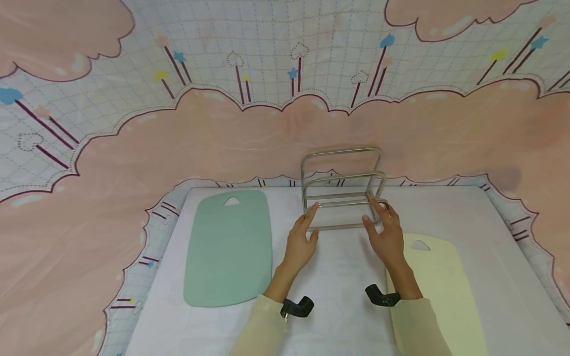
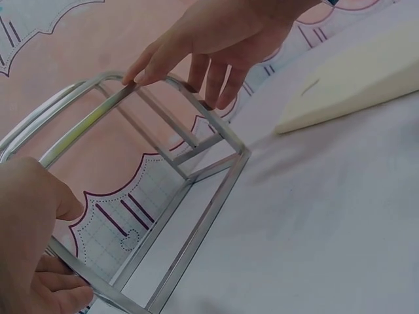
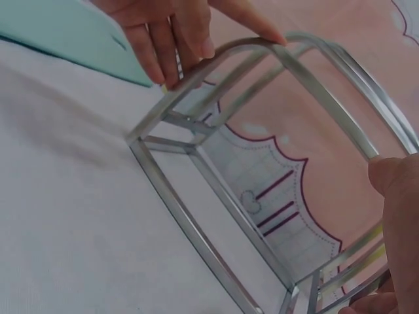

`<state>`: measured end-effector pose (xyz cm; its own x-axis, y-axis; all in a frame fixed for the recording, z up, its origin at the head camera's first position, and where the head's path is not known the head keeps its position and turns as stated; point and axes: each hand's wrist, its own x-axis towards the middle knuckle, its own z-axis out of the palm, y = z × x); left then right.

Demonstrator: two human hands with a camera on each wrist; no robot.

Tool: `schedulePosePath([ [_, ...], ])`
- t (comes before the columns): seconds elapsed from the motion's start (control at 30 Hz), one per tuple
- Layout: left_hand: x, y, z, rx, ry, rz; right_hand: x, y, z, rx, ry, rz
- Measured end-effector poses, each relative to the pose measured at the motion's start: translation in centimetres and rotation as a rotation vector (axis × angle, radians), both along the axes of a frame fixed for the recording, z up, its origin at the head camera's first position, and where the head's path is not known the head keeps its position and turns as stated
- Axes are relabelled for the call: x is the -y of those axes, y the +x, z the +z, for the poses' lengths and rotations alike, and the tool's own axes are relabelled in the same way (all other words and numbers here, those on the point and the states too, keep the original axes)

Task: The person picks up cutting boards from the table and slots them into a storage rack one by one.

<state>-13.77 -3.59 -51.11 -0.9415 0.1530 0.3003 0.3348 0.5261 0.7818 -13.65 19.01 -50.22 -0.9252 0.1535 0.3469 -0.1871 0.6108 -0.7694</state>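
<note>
A silver metal rack (image 1: 345,201) of bent bars stands upright at the back of the white tabletop, with a hand at each side. My left hand (image 1: 300,246) touches its left side, index finger stretched to the top of the front bar and thumb apart. On the right, my right hand (image 1: 386,241) rests extended fingers on the front bar's rounded corner, its thumb also spread. In the left wrist view, the right hand (image 2: 219,42) lies over a top corner; the right wrist view shows the left hand (image 3: 173,26) at the opposite corner, lower fingers beside the post.
A green cutting board (image 1: 228,249) lies flat left of the rack. A pale yellow cutting board (image 1: 445,291) lies at right, partly under the right forearm. Patterned pink-and-white cloth (image 1: 249,138) surrounds the white tabletop (image 1: 343,296) and hangs behind the rack.
</note>
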Motion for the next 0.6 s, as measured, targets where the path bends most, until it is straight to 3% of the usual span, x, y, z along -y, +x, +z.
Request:
schedulePosePath([
  [0.4, 1.2, 0.5, -0.2, 0.0, -0.017, 0.057, 1.4, 0.0, 0.0, 0.106, 0.01, 0.027],
  [0.6, 1.9, 0.6, -0.2, -0.032, -0.021, 0.074, 2.1, 0.0, 0.0, 0.098, 0.018, 0.036],
])
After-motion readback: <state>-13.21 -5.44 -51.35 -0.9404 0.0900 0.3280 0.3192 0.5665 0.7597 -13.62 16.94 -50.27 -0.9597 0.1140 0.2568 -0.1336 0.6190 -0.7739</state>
